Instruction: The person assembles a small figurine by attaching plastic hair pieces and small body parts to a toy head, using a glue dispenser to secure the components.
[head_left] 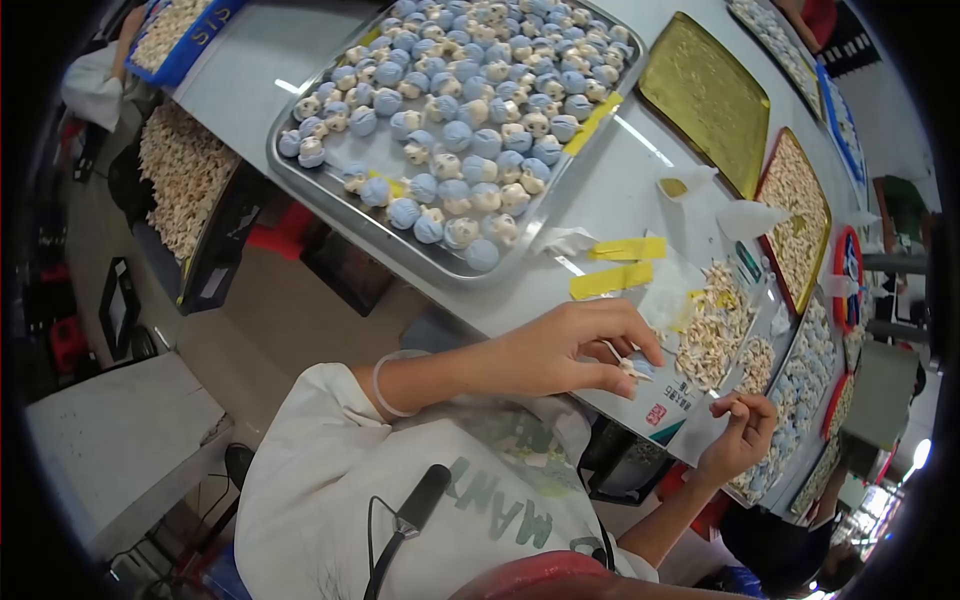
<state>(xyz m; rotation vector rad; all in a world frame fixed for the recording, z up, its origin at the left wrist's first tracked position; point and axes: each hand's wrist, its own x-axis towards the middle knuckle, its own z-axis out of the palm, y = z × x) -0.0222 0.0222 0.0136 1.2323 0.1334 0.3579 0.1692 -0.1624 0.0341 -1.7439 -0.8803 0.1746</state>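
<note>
Evidently the left hand [580, 347] had its thumb and fingertips pinched around a small blue-and-cream piece [637, 370], held near the table's near edge, just left of a loose heap of cream bits [712, 335]. To the right and nearer, the right hand [738, 440] was curled, its thumb and forefinger close together; whether anything tiny sat between them, I couldn't tell. A printed card [662, 412] lay beneath, between the two hands. Just beyond the left hand, two yellow strips [610, 281] rested on the pale table [600, 190]. Farther off and to the left stood a big metal tray [540, 215], mostly covered with round blue-and-cream figures [457, 136]. A gold tray [705, 100] lay far to the right of it. Off to the left, below table height, a dark crate [222, 245] was full of cream pieces, and at the far left another person's pale sleeve [93, 85] showed beside a blue bin.
</note>
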